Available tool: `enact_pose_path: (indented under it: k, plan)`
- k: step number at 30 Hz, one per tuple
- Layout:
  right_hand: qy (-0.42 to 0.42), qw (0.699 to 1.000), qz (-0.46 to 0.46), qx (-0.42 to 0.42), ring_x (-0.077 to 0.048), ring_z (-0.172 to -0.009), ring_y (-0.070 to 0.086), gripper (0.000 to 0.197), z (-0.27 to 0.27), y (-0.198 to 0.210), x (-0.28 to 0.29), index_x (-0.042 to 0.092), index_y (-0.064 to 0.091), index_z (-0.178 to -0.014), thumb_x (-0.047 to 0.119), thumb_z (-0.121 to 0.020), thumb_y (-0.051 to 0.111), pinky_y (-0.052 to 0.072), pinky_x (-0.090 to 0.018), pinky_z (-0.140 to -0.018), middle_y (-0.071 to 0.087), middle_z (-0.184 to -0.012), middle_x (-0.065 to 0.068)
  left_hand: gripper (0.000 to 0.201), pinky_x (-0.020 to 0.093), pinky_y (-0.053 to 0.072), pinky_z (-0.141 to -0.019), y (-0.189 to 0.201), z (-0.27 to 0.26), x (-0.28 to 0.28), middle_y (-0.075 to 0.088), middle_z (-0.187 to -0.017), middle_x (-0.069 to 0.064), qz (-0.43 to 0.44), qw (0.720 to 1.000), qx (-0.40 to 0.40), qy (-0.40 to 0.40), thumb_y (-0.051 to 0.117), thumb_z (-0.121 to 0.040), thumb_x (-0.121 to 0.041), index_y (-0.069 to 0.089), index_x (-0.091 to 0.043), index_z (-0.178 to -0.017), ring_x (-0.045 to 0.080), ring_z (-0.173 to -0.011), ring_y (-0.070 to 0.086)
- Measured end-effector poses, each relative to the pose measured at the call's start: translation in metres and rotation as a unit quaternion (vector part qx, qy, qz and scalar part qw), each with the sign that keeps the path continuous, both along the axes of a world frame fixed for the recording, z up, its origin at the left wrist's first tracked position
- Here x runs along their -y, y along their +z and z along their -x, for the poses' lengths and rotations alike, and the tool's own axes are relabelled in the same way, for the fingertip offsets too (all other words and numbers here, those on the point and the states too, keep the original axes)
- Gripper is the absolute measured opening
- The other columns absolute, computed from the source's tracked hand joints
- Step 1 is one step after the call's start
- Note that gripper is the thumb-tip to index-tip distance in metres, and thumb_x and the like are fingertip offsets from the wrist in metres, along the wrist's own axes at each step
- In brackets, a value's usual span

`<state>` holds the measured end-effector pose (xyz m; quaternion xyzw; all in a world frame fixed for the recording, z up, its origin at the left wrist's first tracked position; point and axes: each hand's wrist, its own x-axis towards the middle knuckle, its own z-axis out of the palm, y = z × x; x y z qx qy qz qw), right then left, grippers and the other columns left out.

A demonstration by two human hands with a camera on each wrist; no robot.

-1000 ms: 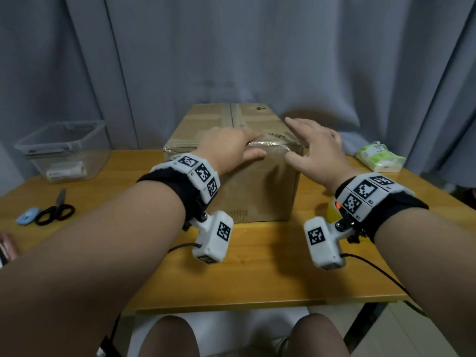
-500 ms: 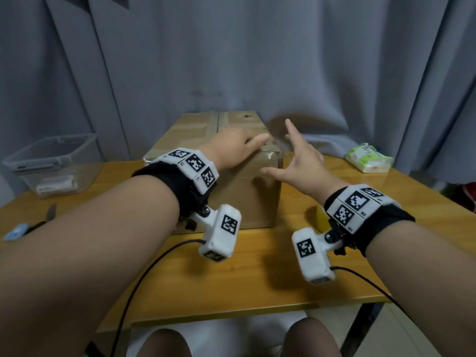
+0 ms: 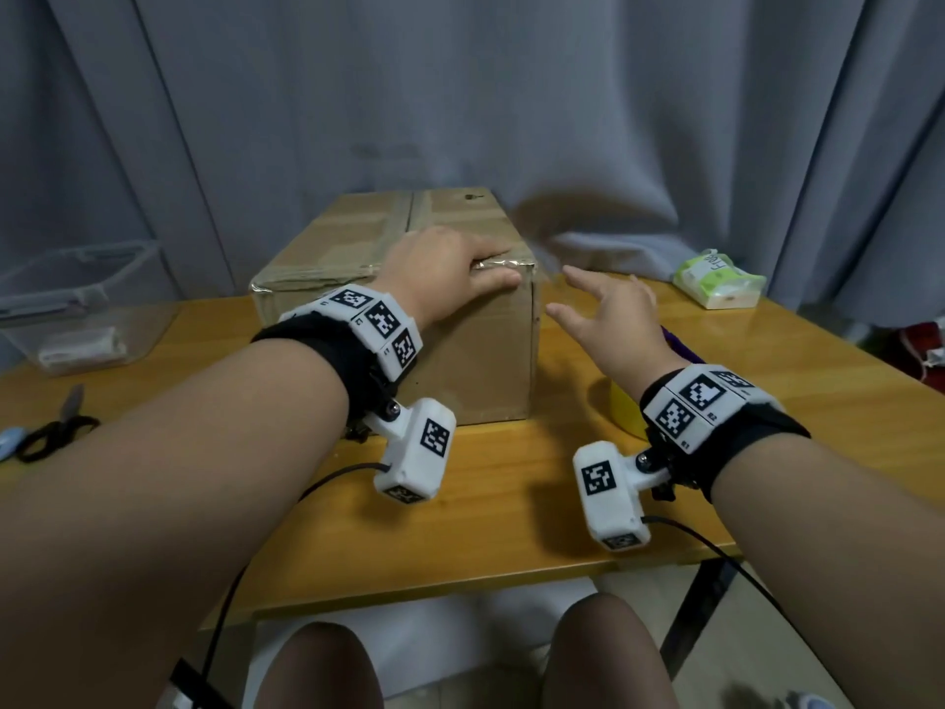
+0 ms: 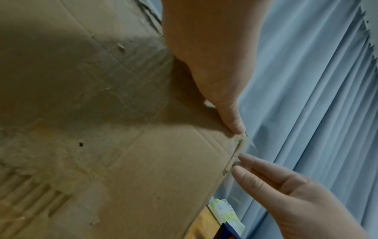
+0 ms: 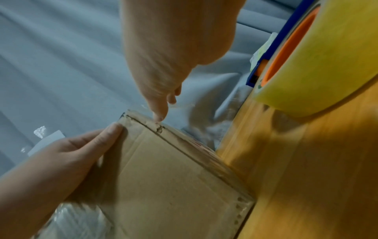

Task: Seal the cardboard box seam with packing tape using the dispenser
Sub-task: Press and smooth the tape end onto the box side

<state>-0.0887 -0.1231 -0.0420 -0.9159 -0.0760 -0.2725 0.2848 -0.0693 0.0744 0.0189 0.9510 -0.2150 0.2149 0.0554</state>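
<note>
1. The right hand (image 3: 611, 324) is hovering with fingers spread wide, holding nothing, just right of the box.
2. The tape dispenser (image 3: 621, 409) is sitting under that wrist near the desk's (image 3: 501, 514) right edge.
3. The left hand (image 3: 450, 273) is lying with straight fingers on the cardboard box's (image 3: 480, 371) near top edge, toward the desk's back edge.

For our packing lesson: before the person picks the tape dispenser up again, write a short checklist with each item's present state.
1. Left hand steadies the cardboard box: ok.
2. Right hand free to grasp: ok, open, holding nothing.
3. Tape dispenser near the right hand: ok, on the table beside the box.
4. Tape flat along the near top edge: not ok, wrinkled.
5. Top centre seam fully sealed: cannot tell.
</note>
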Motion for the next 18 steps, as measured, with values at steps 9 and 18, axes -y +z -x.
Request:
enact_pose_path:
  k: [9,18]
  plan:
    - [-0.08,0.976,0.185,0.085,-0.026,-0.088,0.065,0.031,0.007,0.008,-0.002,0.017,0.07,-0.108,0.024,-0.099,0.041,0.013,-0.032,-0.116,0.074,-0.089,-0.009,0.053,0.037,0.044,-0.098,0.004,0.0,0.0,0.062,-0.128,-0.003,0.018,0.999,-0.05,0.012,0.049,-0.084,-0.064,0.056,-0.035,-0.128,0.022,-0.12,0.054]
    - [0.002,0.998,0.037,0.051,-0.022,-0.103,0.063,0.028,0.013,-0.003,-0.006,0.01,0.068,-0.113,0.023,-0.096,0.05,0.033,-0.031,-0.11,0.071,-0.109,-0.007,0.054,0.037,0.043,-0.099,0.004,-0.003,0.0,0.06,-0.131,-0.002,0.022,0.998,-0.061,0.018,0.05,-0.084,-0.064,0.055,-0.035,-0.129,0.023,-0.122,0.052]
